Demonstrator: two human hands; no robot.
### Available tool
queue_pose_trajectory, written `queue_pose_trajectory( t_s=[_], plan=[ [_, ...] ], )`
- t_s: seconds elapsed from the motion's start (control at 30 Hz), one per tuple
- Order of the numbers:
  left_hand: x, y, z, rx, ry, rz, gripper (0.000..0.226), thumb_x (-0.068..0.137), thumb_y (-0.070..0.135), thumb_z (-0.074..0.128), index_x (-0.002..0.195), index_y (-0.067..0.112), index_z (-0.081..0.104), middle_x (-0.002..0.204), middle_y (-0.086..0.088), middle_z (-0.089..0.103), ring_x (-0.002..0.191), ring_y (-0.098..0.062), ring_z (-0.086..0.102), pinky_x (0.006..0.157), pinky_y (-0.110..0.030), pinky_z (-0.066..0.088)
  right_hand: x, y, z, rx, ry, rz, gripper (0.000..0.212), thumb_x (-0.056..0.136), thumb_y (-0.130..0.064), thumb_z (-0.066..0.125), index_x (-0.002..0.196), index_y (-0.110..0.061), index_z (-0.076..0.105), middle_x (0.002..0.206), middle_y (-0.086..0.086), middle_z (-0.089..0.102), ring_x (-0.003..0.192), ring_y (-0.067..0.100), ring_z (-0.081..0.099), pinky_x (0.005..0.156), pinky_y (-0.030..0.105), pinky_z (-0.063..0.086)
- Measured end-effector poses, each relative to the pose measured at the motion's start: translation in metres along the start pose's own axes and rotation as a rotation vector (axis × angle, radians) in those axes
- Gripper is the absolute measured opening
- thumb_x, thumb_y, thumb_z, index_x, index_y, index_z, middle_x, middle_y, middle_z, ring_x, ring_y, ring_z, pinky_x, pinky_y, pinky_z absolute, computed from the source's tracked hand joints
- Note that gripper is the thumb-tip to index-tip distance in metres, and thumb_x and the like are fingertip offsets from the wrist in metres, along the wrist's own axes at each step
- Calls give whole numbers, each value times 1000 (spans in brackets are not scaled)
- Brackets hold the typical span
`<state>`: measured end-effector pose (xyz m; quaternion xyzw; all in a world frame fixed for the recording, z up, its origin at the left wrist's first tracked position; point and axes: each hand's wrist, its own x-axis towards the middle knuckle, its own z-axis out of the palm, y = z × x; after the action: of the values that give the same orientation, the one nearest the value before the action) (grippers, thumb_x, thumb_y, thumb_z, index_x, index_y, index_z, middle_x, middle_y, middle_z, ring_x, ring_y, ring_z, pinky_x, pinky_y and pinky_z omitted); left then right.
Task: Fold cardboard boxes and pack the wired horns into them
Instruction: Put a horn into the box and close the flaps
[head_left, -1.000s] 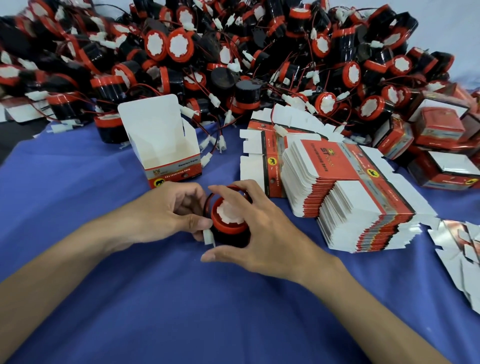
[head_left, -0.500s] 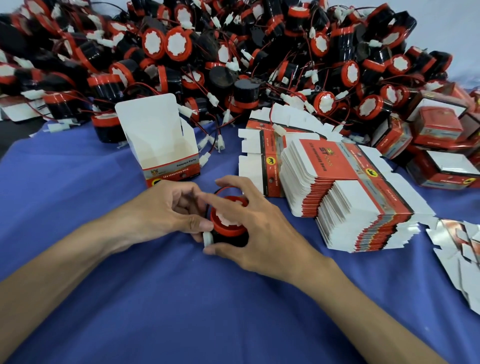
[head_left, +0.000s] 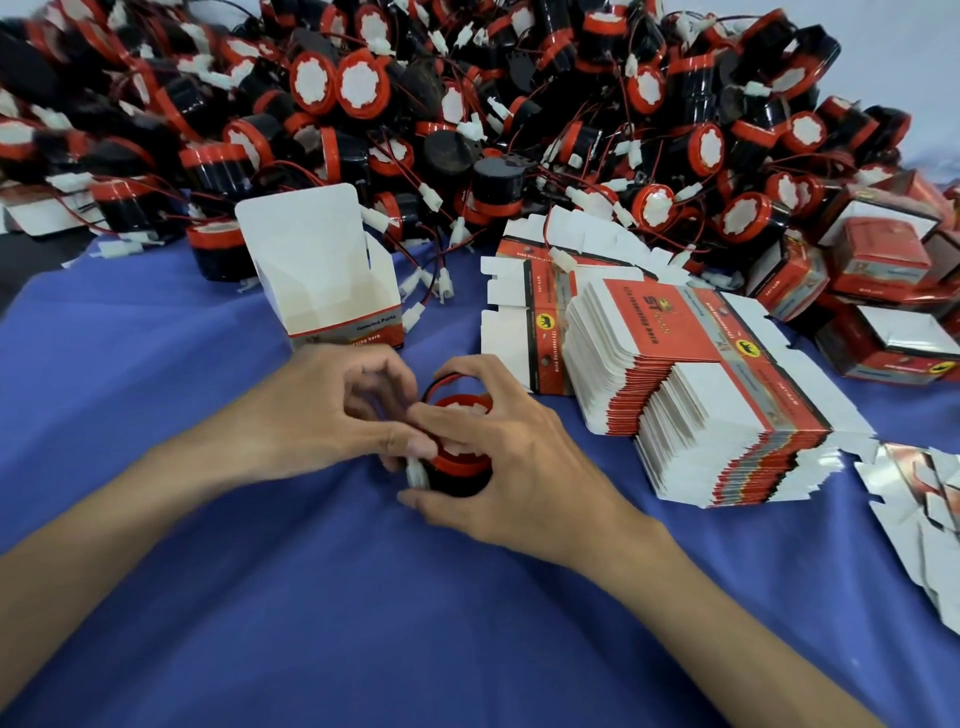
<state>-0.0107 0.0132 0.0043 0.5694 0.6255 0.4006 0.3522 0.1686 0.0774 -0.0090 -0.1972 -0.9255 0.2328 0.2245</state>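
Cloth (head_left: 260, 623), blue, under heaped horns (head_left: 467, 104) (pale wall (head_left: 909, 78) behind); left hand (head_left: 322, 415), right hand (head_left: 519, 467) gripping one horn (head_left: 460, 467).

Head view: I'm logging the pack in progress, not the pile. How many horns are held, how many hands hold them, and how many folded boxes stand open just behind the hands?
horn, held: 1
hands on it, left hand and right hand: 2
open box, standing empty: 1
Total: 4
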Motion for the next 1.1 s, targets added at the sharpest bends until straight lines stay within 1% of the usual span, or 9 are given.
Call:
queue_pose_trajectory(
  t_s=[0.13, 0.2, 0.27, 0.37, 0.47, 0.67, 0.83, 0.9, 1.1],
  plan=[
    [-10, 10, -12, 394, 635, 695, 18, 94, 24, 57, 83, 11, 57, 89, -7, 65, 88, -4, 62, 79, -17, 47, 2, 0, -2, 17, -20, 20, 46, 70, -40, 82, 111, -28, 66, 126, -1, 42, 99, 14, 56, 86, 33, 54],
    [-7, 1, -25, 537, 812, 700, 27, 97, 31, 52, 92, 5, 59, 109, -21, 54, 110, -19, 51, 97, -24, 38, 7, 2, -5, 40, -36, 24, 44, 69, -38, 82, 109, -27, 67, 122, -2, 43, 97, 12, 55, 86, 27, 52],
    [-1, -12, -33, 536, 873, 458, 40, 93, 53, 51, 100, 14, 59, 119, -33, 46, 121, -33, 45, 106, -31, 32, 16, 1, -11, 70, -26, 9, 42, 69, -35, 83, 107, -26, 69, 116, -3, 46, 96, 7, 53, 87, 15, 45],
    [9, -31, -35, 377, 774, 303, 44, 85, 46, 58, 111, 10, 59, 129, -11, 37, 131, -10, 37, 112, -27, 31, 37, -9, -26, 75, -5, -38, 40, 70, -33, 83, 106, -27, 69, 114, -3, 48, 97, 1, 50, 88, 3, 36],
    [18, -34, -38, 87, 639, 242, 28, 79, 42, 60, 104, 35, 51, 104, 13, 60, 99, 5, 57, 86, -18, 48, 68, -25, -40, 71, 40, -127, 43, 69, -33, 84, 109, -23, 70, 113, 4, 52, 99, 4, 51, 91, 7, 38],
    [12, -35, -24, 263, 365, 364, 46, 83, 6, 67, 100, 46, 53, 97, 52, 53, 93, 30, 50, 71, 6, 38, 111, -45, -35, 99, 8, -149, 39, 74, -36, 80, 109, -26, 69, 115, 2, 49, 105, 12, 50, 93, 27, 44],
    [12, -36, -28, 59, 339, 273, 73, 61, 42, 79, 122, 29, 40, 105, 27, 59, 101, 19, 55, 79, -3, 44, 112, -34, -18, 19, -62, -161, 43, 75, -36, 79, 114, -22, 66, 127, 6, 39, 110, 15, 50, 95, 31, 44],
    [13, -38, -29, -7, 307, 202, 74, 56, 49, 85, 107, 36, 34, 102, 29, 56, 100, 11, 59, 80, -12, 50, 109, -26, -19, -49, -45, -178, 44, 77, -36, 78, 116, -21, 65, 128, 9, 34, 107, 16, 49, 91, 29, 46],
    [15, -43, -27, -3, 307, 259, 63, 68, 31, 86, 92, 24, 29, 92, 0, 52, 75, 0, 61, 70, -11, 50, 105, -14, -20, -251, -28, -226, 49, 82, -40, 72, 123, -15, 61, 130, 13, 33, 91, 14, 50, 82, 18, 44]
  ],
)
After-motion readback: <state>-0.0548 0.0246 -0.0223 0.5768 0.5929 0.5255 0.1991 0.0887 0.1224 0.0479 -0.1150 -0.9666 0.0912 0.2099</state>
